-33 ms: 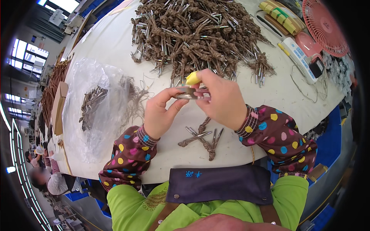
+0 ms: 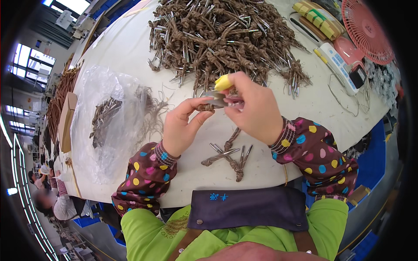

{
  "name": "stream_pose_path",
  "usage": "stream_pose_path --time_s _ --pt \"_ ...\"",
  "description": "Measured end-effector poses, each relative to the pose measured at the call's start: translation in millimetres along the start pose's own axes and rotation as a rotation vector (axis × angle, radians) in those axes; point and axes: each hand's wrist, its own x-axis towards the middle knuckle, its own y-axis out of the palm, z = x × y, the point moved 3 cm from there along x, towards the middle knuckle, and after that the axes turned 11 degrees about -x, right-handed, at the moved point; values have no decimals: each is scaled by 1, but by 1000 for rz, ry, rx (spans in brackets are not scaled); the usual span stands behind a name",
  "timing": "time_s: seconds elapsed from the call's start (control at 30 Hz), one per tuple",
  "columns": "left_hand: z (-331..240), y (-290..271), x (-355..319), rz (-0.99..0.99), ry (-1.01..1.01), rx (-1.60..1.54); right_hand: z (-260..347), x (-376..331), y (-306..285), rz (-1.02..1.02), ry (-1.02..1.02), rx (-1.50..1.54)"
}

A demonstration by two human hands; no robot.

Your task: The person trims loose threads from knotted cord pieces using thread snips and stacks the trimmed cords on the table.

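Note:
My left hand (image 2: 185,124) pinches a knotted brown cord (image 2: 204,107) between thumb and forefinger, above the table. Close against it, my right hand (image 2: 254,104) is closed, with a yellow cover (image 2: 223,82) on one finger. A flat grey, metal-looking piece (image 2: 215,99) lies between the two hands, blurred by motion; its kind and full shape are hidden by the right fingers. Below the hands, a few knotted brown cords with metal tips (image 2: 233,158) rest on the white table (image 2: 191,182).
A large heap of metal-tipped knotted cords (image 2: 222,43) covers the far middle. At left lies a clear plastic bag (image 2: 117,148) with more cords, beside loose brown threads (image 2: 152,108). A pink fan (image 2: 368,30), a white power strip (image 2: 337,65) and a yellow-handled tool (image 2: 322,56) are at right.
My right hand has shifted slightly and turned, the yellow-covered finger moving right and up. The knotted cord at my left fingertips now shows more plainly.

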Motion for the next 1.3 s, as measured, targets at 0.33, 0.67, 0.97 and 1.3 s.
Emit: stream_pose_path --time_s 0.33,0.67,0.97,1.3 --pt "12 -2 2 -25 -345 -608 -7 10 -29 -7 17 3" --pt "10 2 2 16 -272 -488 2 1 -13 43 -400 -560" --pt "16 1 0 57 -443 -596 -3 2 -15 110 -365 -445" --pt "19 4 1 101 -443 -741 -28 9 -12 367 123 89"
